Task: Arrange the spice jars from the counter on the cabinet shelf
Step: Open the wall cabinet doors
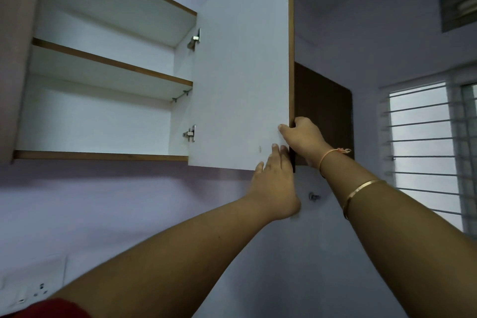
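Observation:
A wall cabinet hangs above me with its white door (240, 67) swung wide to the right. Inside, the middle shelf (111, 60) and the bottom shelf (100, 155) hold nothing that I can see. My right hand (303, 138) grips the door's outer edge near its lower corner, fingers curled around it. My left hand (275, 183) lies against the door's lower corner, fingers up along the inner face. No spice jars or counter appear in this view.
A dark brown cabinet door (324, 113) stays closed behind the open one. A barred window (423, 152) is at the right. A wall socket (38, 289) sits low at the left, and a small metal fitting (313, 197) is on the wall under the cabinets.

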